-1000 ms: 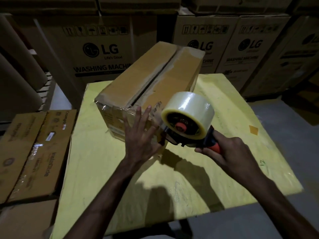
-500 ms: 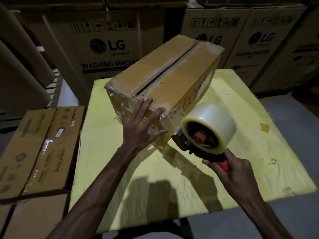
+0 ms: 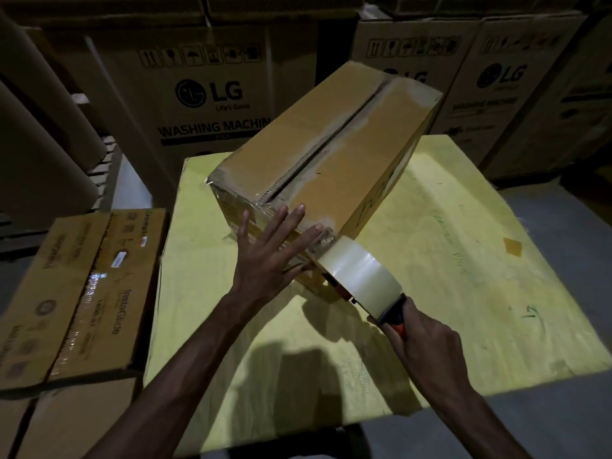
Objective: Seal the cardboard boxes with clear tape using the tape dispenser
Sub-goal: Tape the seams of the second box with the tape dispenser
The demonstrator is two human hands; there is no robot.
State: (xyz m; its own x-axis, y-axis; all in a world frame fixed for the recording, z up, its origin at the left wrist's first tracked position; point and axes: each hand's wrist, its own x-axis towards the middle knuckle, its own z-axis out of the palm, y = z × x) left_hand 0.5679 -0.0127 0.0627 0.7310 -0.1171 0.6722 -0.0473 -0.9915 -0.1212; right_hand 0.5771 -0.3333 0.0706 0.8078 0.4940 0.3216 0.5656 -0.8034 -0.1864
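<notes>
Box [image 3: 308, 167] lay on the yellow table [image 3: 480, 260], set at an angle, long axis running away from me to the right. Top seam [image 3: 334, 147] between the flaps was not yet taped; only old tape residue showed along it.

Change noted: half a second before, the tape dispenser [image 3: 361, 279] was held clear of the box, roll side-on to me. Now its front end met the near end face of the box, low and close to the right-hand corner. I judged this as the tape start being stuck down on the end face, ahead of a pull up and over along the seam.

Left hand [image 3: 268, 260]: flat, fingers straight and spread, pressed against the near end face, fingertips reaching the top edge, just beside the dispenser's nose. It held nothing; it braced the box.

Right hand [image 3: 427, 339]: wrapped round the dispenser's orange handle, nearer me than the box, roll between hand and box.

Surroundings: taped cartons [image 3: 82, 293] stacked at my left beside the table; large washing machine cartons [image 3: 205, 94] behind.
</notes>
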